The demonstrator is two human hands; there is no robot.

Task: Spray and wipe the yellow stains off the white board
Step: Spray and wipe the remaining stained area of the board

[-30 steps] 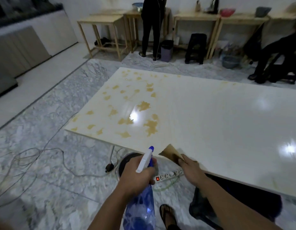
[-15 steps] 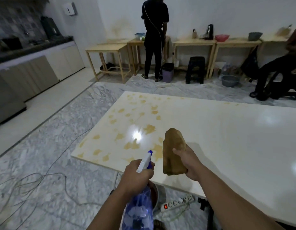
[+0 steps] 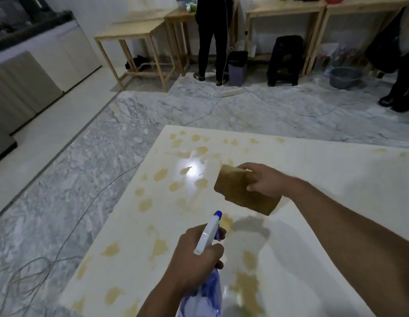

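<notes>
Here the left hand was clenched around the neck of a blue spray bottle, its white head and blue nozzle pointing forward over the white board; the bottle's translucent blue body ran down out of the bottom of the view. The right hand gripped a brown cloth, fingers curled over its far edge and thumb pressed on the near side; whether the cloth touched the surface could not be told, though a shadow lay on the board just below it. The board lay flat and filled the lower right of the view; yellow stains were scattered over its left part, from the far corner down to the near edge, with a bright glare among them; its right part looked clean. Beyond the board, on the grey marbled floor, a person in dark clothes stood at wooden tables; a black stool and a grey basin stood nearby; thin cables trailed across the floor at left.
</notes>
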